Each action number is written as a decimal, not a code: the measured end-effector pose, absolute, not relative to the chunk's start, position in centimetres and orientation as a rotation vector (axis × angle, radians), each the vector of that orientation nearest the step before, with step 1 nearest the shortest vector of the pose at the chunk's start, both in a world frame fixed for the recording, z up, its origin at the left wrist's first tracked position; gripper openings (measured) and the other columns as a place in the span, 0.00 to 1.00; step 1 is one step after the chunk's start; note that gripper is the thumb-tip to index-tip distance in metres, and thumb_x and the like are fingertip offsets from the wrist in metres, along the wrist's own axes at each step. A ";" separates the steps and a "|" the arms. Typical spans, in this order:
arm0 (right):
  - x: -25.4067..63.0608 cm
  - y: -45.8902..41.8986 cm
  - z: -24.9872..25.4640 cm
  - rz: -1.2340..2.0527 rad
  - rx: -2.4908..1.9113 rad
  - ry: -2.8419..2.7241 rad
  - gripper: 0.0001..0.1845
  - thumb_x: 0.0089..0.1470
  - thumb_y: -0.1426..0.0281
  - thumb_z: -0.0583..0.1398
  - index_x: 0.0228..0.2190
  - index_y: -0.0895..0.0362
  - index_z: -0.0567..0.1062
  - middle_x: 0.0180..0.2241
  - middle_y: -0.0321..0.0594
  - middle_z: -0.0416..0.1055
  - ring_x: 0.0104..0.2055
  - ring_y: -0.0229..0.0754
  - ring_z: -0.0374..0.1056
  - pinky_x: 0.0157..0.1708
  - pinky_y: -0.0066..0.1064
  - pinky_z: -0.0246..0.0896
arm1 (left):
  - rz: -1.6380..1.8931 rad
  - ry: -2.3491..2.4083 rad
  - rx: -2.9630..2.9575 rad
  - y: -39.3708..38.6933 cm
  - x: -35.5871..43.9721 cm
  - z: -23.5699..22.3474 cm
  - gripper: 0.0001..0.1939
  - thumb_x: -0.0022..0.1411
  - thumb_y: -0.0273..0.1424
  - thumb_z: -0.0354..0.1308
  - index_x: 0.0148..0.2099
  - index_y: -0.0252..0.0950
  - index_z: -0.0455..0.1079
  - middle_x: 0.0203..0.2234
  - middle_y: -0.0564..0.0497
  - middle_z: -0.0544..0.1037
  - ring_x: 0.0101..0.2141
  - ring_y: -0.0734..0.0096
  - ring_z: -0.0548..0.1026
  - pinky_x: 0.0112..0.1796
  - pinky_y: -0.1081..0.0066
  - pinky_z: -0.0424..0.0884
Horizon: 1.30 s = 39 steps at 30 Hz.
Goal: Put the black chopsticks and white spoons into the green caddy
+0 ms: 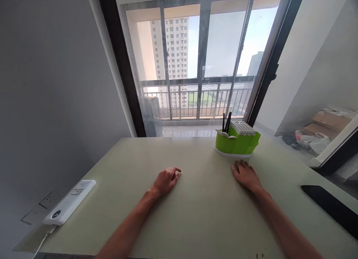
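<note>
My left hand (167,180) rests on the pale tabletop (195,214) with its fingers curled, the thumb tip close to the index fingertip. I see nothing held in it. Palm down and fingers spread, my right hand (245,174) lies flat on the same surface. Just beyond its fingertips stands a green utensil holder (236,144) with a white base, not touched by the hand. Thin black sticks (228,122) rise from the holder's left part, beside white spoon-like pieces (223,134). A white slotted top (242,128) covers its right part.
A white power strip (71,203) with a cable lies along the left edge by the wall. At the right edge is a long, flat black object (332,207). Behind the table is a glass door (181,65); cardboard boxes (332,121) and bags are on the floor at right.
</note>
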State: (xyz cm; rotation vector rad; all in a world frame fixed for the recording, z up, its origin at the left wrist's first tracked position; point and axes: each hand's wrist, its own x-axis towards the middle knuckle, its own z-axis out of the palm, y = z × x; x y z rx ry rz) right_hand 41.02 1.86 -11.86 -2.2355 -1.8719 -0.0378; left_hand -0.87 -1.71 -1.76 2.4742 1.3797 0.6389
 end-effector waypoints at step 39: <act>41.1 1.9 -12.0 -0.003 -2.203 -1.839 0.32 0.67 0.56 0.46 0.64 0.60 0.65 0.68 0.53 0.58 0.70 0.58 0.52 0.67 0.50 0.45 | 0.636 1.366 2.497 -1.6 -0.7 -1.9 0.14 0.71 0.34 0.49 0.51 0.38 0.74 0.28 0.51 0.77 0.34 0.65 0.76 0.41 0.69 0.69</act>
